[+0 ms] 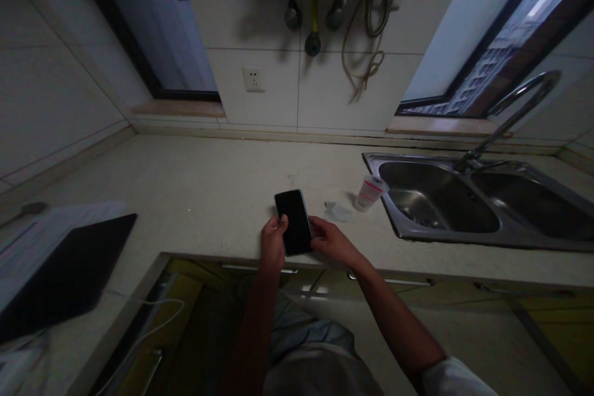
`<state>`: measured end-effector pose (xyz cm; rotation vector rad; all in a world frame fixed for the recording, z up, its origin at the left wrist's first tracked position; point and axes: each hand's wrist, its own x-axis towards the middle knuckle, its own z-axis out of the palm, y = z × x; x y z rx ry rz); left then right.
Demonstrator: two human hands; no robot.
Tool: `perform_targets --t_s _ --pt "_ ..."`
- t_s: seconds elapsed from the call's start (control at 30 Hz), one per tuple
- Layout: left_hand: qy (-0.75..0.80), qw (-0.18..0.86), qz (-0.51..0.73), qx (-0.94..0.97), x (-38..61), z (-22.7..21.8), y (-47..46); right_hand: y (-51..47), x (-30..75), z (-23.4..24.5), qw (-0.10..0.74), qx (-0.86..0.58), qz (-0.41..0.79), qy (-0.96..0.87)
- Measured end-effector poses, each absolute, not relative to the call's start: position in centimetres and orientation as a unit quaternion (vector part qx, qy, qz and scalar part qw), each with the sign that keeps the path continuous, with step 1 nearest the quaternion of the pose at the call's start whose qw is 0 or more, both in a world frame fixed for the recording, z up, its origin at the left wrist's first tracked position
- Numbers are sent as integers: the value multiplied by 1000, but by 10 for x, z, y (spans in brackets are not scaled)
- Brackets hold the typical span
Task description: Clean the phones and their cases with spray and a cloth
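A smartphone (296,226) with a dark screen and a pale edge is held upright between my two hands, just over the front of the countertop. My left hand (273,240) grips its left side, the thumb lying over the edge of the screen. On the other side, my right hand (327,237) has its fingers closed against the lower right edge. To the right of the phone lies a crumpled greyish wipe or piece of paper (338,211). Beyond that, a plastic cup (370,192) with red markings stands near the sink.
A double steel sink (399,226) with a curved faucet (515,111) fills the right of the counter (208,179). At left lie a black flat panel (74,266), papers (69,216) and a white cable (158,302). Pipes (314,6) hang on the tiled wall.
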<state>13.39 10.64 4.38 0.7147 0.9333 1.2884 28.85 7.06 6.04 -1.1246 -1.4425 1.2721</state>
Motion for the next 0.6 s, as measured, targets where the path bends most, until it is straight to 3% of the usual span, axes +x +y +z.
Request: perform_targets --t_s 0.17,0.6 --pt "443 595 584 329 141 48 108 73 294 62 369 -533 433 -626" --pt "443 629 567 293 143 37 115 76 293 43 407 -512 431 -621"
